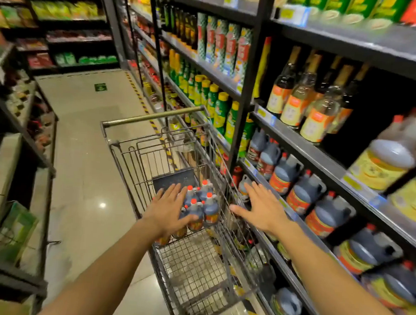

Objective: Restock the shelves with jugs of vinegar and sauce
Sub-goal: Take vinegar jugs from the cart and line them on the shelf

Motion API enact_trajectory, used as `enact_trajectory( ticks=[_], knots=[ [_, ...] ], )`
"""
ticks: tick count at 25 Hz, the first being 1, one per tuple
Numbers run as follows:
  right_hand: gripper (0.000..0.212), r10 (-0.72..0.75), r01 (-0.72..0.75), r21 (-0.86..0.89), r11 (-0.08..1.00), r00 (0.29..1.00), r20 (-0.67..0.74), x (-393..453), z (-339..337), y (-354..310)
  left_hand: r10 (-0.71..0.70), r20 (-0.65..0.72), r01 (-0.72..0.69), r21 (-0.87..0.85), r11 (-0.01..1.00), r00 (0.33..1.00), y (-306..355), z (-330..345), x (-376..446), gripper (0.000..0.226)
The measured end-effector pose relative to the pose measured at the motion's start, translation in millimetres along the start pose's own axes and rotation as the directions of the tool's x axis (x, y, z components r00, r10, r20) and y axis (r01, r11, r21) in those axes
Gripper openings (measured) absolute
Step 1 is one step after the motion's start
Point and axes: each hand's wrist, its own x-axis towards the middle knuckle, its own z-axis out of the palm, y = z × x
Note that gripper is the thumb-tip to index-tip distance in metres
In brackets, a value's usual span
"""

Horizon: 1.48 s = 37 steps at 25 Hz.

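A wire shopping cart stands in the aisle beside the right-hand shelving. Several dark jugs with red caps and orange labels are clustered in its far part. My left hand hovers open over the jugs, fingers spread, holding nothing. My right hand is open too, palm down above the cart's right rim, between the cart and the shelf. On that shelf a row of matching dark jugs stands at about hand height.
Taller glass bottles and green bottles fill the shelves above. Big yellow-labelled jugs stand at the right. Low shelves line the aisle's left side. The tiled floor runs ahead, past the cart's handle.
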Motion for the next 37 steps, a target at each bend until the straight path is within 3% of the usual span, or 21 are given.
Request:
enact_trajectory(
  ticks=[5, 9, 13, 18, 22, 24, 27, 31, 37],
  knots=[
    [0.107, -0.120, 0.117, 0.033, 0.993, 0.985, 0.120, 79.8, 31.8, 11.2, -0.216, 0.087, 0.223, -0.073, 0.972, 0.972, -24.1, 38.7, 26.3, 0.102],
    [0.101, -0.194, 0.183, 0.084, 0.980, 0.969, 0.151, 133.6, 83.6, 12.2, -0.287, 0.165, 0.311, -0.151, 0.938, 0.944, -28.0, 83.7, 58.5, 0.099],
    [0.104, -0.287, 0.273, 0.087, 0.958, 0.918, 0.273, 178.1, 152.2, -1.5, -0.348, 0.254, 0.390, -0.139, 0.910, 0.903, -45.1, 130.7, 89.3, 0.098],
    [0.100, -0.408, 0.405, 0.068, 0.912, 0.876, 0.256, 231.6, 225.7, -32.9, -0.441, 0.320, 0.479, -0.046, 0.877, 0.839, -94.3, 177.9, 126.8, 0.095],
    [0.088, -0.526, 0.538, 0.002, 0.843, 0.824, 0.209, 262.9, 270.5, -66.1, -0.452, 0.335, 0.504, -0.083, 0.860, 0.827, -119.8, 208.8, 148.0, 0.100],
    [0.082, -0.557, 0.573, -0.027, 0.819, 0.806, 0.202, 270.7, 288.3, -79.5, -0.443, 0.338, 0.492, -0.071, 0.868, 0.831, -129.7, 223.2, 152.7, 0.088],
    [0.066, -0.555, 0.573, -0.019, 0.820, 0.802, 0.218, 281.0, 302.4, -91.3, -0.459, 0.316, 0.511, -0.099, 0.854, 0.830, -136.3, 234.7, 157.9, 0.063],
    [0.045, -0.487, 0.495, -0.001, 0.869, 0.855, 0.177, 286.0, 303.4, -102.7, -0.511, 0.286, 0.556, -0.103, 0.824, 0.810, -130.9, 240.3, 164.4, 0.040],
    [0.033, -0.464, 0.465, 0.033, 0.885, 0.873, 0.149, 261.6, 303.1, -90.0, -0.435, 0.262, 0.479, -0.137, 0.867, 0.862, -113.5, 233.9, 151.4, 0.033]
  ],
)
